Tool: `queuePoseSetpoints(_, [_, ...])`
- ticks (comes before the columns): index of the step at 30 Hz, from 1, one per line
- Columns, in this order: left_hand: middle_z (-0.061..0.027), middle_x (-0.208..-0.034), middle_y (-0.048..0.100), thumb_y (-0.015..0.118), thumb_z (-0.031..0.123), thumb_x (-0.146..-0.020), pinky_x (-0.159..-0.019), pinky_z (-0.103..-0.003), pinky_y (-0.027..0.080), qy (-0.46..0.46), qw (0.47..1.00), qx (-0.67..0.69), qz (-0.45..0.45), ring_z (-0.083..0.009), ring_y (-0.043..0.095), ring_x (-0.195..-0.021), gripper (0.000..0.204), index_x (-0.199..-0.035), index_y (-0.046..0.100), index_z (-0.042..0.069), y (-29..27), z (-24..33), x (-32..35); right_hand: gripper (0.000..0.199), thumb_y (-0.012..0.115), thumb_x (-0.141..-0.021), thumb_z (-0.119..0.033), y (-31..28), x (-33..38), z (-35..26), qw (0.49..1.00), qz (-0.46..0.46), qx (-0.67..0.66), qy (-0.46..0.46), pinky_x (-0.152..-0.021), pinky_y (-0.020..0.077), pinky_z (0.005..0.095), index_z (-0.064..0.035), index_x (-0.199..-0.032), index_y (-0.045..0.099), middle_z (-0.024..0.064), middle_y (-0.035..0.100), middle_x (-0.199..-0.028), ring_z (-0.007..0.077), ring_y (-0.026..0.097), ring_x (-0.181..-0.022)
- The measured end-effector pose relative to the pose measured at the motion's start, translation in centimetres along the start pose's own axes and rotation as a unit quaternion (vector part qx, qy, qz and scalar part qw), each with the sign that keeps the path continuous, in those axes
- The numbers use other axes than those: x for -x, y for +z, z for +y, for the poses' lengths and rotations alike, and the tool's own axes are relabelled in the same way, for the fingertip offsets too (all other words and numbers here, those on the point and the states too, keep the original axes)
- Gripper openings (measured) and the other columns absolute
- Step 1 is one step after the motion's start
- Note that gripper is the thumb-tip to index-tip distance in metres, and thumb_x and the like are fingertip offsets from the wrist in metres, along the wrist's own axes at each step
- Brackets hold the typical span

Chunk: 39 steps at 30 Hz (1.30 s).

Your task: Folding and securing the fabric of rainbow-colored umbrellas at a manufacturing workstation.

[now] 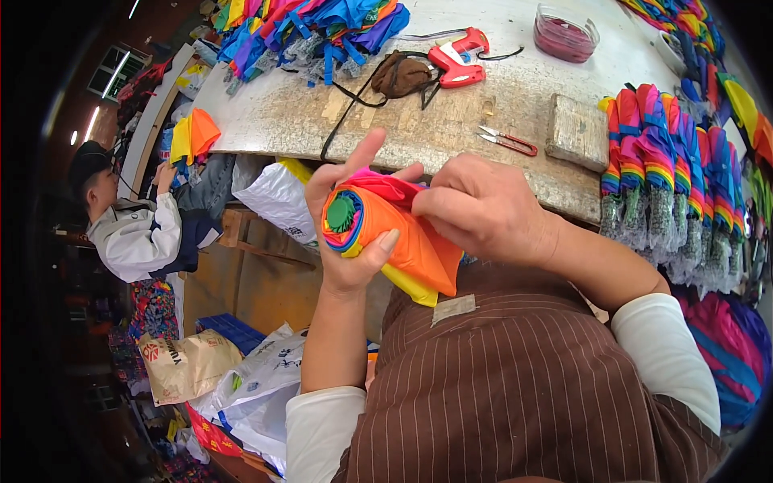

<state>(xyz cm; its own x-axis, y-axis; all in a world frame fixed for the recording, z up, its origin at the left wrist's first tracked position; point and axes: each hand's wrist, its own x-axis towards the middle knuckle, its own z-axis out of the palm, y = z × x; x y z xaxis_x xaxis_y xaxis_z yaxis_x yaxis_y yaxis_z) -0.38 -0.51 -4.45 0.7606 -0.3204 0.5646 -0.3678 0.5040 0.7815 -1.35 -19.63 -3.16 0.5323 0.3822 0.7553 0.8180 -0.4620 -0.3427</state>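
Note:
In front of my apron I have a rainbow folding umbrella (407,233), its orange, yellow and pink panels partly wrapped round it. A green ribbed cap shows at the end facing me. My left hand (346,241) wraps round that end, thumb on the orange cloth, index finger stretched up. My right hand (491,209) pinches the pink and orange cloth at the other side with curled fingers. Beyond on the worktable lie small thread snips (509,142) with red handles and a worn wooden block (577,131). What lies under the loose cloth is hidden.
Several furled rainbow umbrellas (644,153) are stacked at the table's right. Colourful umbrellas (322,32) pile at the far left, near a red glue gun (460,58), a brown pouch (401,75) and a clear tub (565,36). Left, a seated person (145,217) handles cloth beside sacks (189,366).

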Motion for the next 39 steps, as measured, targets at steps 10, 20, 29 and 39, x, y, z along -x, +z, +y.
queuePoseSetpoints(10, [-0.0318, -0.145, 0.022, 0.070, 0.001, -0.065, -0.103, -0.041, 0.038, 0.019, 0.998, 0.002, -0.053, -0.0349, 0.043, -0.127, 0.050, -0.106, 0.045, 0.015, -0.1, 0.4, 0.5, 0.024, 0.076, -0.073, -0.022, -1.0, -1.8, -0.5, 0.997, -0.030, -0.056, 0.037, -0.057, 0.0465, 0.0324, -0.0088, -0.087, 0.062, 0.0064, 0.054, -0.075, 0.0229, 0.057, -0.067])
queuePoseSetpoints(20, [-0.0308, -0.149, 0.012, 0.073, 0.011, -0.067, -0.105, -0.048, 0.036, -0.001, 0.995, -0.028, -0.100, -0.0412, 0.036, -0.130, 0.048, -0.105, 0.045, 0.022, -0.4, 0.8, 0.3, 0.028, 0.075, -0.074, -0.028, -1.3, -2.7, 0.3, 0.994, -0.093, 0.026, -0.053, -0.058, 0.0462, 0.0360, -0.0084, -0.082, 0.057, 0.0066, 0.053, -0.079, 0.0252, 0.057, -0.075])
queuePoseSetpoints(29, [-0.0293, -0.148, 0.013, 0.066, -0.007, -0.067, -0.100, -0.062, 0.038, -0.033, 0.986, 0.143, -0.080, -0.0404, 0.040, -0.129, 0.039, -0.096, 0.046, 0.010, 1.2, 0.1, 0.2, 0.018, 0.065, -0.085, -0.017, -6.5, -7.2, -1.2, 0.960, 0.032, -0.276, -0.032, -0.057, 0.0446, 0.0347, -0.0038, -0.080, 0.055, 0.0065, 0.052, -0.070, 0.0224, 0.057, -0.066])
queuePoseSetpoints(39, [-0.0180, -0.093, 0.056, 0.064, -0.012, -0.067, -0.077, -0.046, 0.053, 0.035, 0.996, 0.003, -0.077, -0.0299, 0.063, -0.080, 0.050, -0.104, 0.038, 0.009, 1.0, 2.4, -2.9, 0.066, 0.074, -0.072, -0.053, -4.2, -4.1, 4.3, 0.963, -0.144, -0.214, 0.077, -0.075, 0.0493, 0.0339, -0.0015, -0.109, 0.055, 0.0110, 0.059, -0.099, 0.0230, 0.061, -0.085])
